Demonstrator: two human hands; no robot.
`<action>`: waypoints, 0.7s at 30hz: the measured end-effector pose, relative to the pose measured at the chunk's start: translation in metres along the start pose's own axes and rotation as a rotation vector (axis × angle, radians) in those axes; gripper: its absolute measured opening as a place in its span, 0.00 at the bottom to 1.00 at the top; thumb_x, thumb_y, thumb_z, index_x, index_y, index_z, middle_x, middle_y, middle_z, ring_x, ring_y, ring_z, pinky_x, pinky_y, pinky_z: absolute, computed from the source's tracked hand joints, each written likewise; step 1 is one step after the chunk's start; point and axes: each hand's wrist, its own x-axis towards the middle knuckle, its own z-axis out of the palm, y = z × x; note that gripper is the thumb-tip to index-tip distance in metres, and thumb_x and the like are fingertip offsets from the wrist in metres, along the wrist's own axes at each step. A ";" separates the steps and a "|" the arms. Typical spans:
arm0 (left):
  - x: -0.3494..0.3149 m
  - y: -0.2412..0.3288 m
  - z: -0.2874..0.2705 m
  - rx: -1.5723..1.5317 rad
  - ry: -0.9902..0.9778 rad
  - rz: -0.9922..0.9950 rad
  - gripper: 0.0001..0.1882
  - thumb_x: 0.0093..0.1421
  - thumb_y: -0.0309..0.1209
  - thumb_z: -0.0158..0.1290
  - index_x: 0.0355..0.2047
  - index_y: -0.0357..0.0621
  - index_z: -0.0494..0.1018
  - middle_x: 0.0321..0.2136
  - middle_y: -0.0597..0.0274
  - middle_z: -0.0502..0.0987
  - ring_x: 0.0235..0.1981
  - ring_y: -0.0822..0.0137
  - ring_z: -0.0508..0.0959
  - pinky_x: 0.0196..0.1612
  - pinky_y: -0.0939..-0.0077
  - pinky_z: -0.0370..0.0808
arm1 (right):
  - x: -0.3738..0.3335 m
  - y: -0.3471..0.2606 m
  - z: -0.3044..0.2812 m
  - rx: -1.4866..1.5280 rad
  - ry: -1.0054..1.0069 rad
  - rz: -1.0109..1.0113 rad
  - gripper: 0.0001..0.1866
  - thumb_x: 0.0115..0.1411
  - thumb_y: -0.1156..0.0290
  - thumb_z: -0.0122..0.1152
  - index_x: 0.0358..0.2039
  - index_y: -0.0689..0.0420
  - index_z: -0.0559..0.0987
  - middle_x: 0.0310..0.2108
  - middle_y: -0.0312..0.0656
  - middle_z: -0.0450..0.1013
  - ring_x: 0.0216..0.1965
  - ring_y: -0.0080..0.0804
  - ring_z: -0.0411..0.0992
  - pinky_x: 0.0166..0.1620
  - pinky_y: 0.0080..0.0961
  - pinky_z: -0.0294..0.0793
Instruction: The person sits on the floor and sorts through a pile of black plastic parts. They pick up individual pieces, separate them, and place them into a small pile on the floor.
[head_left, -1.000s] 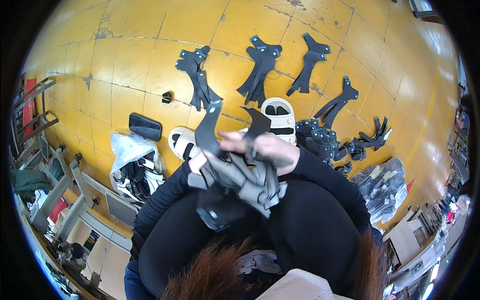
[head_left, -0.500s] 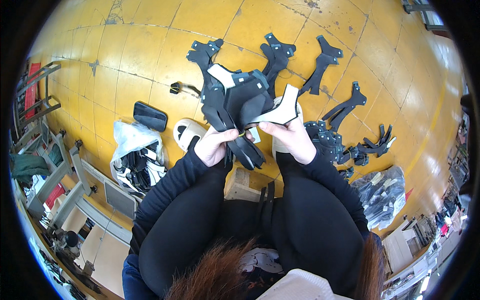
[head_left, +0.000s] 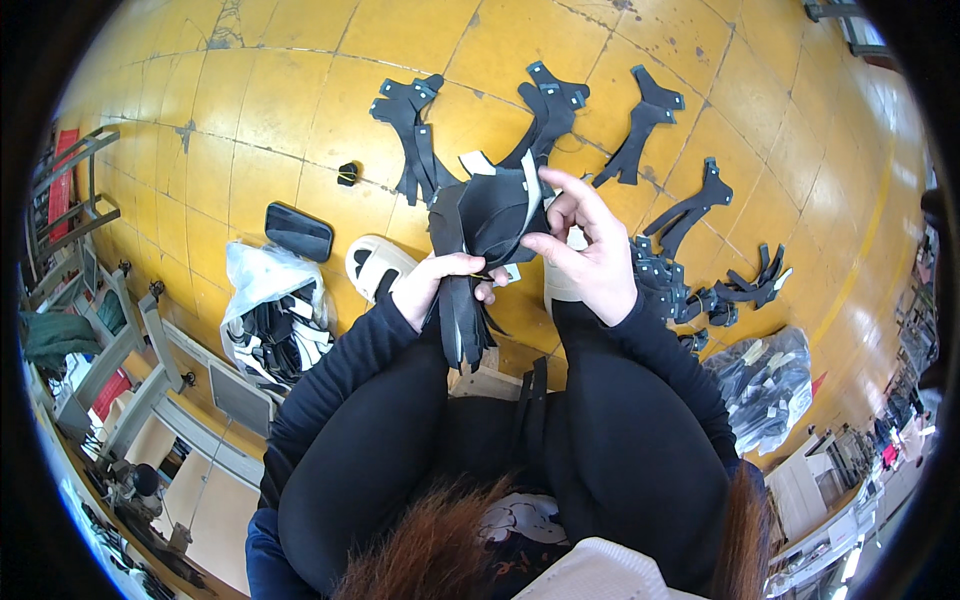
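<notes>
Bundle of black, flat, flexible strips w/ white parts (head_left: 493, 212), qty 1: betw. hands, slightly far. L hand (head_left: 425, 290) clamped on its narrow middle; R hand (head_left: 598, 262) at its R edge, thumb & forefinger apart, can't tell if gripping. On yellow tiled floor (head_left: 270, 110): Y-shaped black pieces (head_left: 640, 125), 4 far grps; cream slippers (head_left: 372, 243), 2; clear plastic bags (head_left: 765, 395), 2 (L, R); black rounded-corner slab (head_left: 300, 232), 1, L.

Left hand (head_left: 432, 287) gripping; right hand (head_left: 598, 262) half-curled, fingers (head_left: 575, 188) spread; both forearms (head_left: 348, 355) angled inward.
</notes>
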 end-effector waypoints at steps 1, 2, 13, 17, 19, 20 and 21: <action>0.001 -0.002 0.001 0.010 0.018 -0.013 0.17 0.57 0.38 0.52 0.41 0.36 0.71 0.25 0.64 0.71 0.26 0.74 0.70 0.35 0.77 0.72 | 0.000 0.001 0.000 -0.010 0.009 0.014 0.30 0.49 0.74 0.70 0.54 0.54 0.70 0.23 0.28 0.59 0.26 0.17 0.57 0.30 0.15 0.60; 0.001 -0.002 0.003 -0.003 0.022 -0.008 0.18 0.57 0.37 0.52 0.41 0.36 0.70 0.25 0.63 0.72 0.25 0.73 0.70 0.36 0.78 0.72 | 0.000 0.003 0.000 -0.020 0.019 0.028 0.30 0.48 0.74 0.70 0.53 0.54 0.70 0.22 0.28 0.58 0.25 0.17 0.57 0.29 0.15 0.60; 0.002 -0.003 0.001 0.202 -0.027 -0.008 0.16 0.54 0.33 0.51 0.38 0.32 0.72 0.29 0.58 0.75 0.29 0.70 0.74 0.40 0.76 0.70 | 0.003 0.000 -0.004 -0.285 0.081 -0.022 0.20 0.46 0.72 0.72 0.39 0.56 0.74 0.18 0.29 0.56 0.22 0.18 0.56 0.30 0.18 0.58; 0.002 -0.003 -0.009 0.167 -0.090 -0.036 0.17 0.53 0.33 0.51 0.38 0.31 0.71 0.29 0.57 0.74 0.31 0.69 0.73 0.42 0.74 0.70 | 0.013 -0.005 -0.015 -0.631 0.164 -0.435 0.12 0.47 0.68 0.71 0.26 0.57 0.75 0.20 0.36 0.62 0.24 0.24 0.62 0.31 0.22 0.62; 0.001 0.002 -0.007 0.142 -0.009 -0.027 0.19 0.54 0.34 0.51 0.40 0.30 0.71 0.30 0.55 0.75 0.31 0.69 0.72 0.39 0.75 0.71 | 0.014 -0.010 -0.025 -0.516 0.082 -0.349 0.12 0.49 0.68 0.70 0.20 0.58 0.74 0.21 0.37 0.65 0.25 0.24 0.65 0.31 0.22 0.63; 0.003 0.002 -0.006 0.104 0.049 -0.017 0.19 0.55 0.34 0.51 0.40 0.30 0.71 0.30 0.55 0.76 0.30 0.69 0.72 0.38 0.75 0.72 | 0.013 -0.011 -0.030 -0.353 -0.010 -0.182 0.13 0.50 0.68 0.69 0.19 0.59 0.74 0.21 0.36 0.66 0.25 0.23 0.65 0.31 0.20 0.63; 0.003 0.003 -0.004 0.066 0.109 -0.006 0.19 0.55 0.35 0.51 0.41 0.30 0.71 0.30 0.54 0.76 0.30 0.69 0.72 0.37 0.75 0.73 | 0.011 -0.014 -0.035 -0.186 -0.102 -0.016 0.14 0.52 0.68 0.68 0.17 0.60 0.73 0.21 0.35 0.67 0.26 0.21 0.65 0.31 0.19 0.63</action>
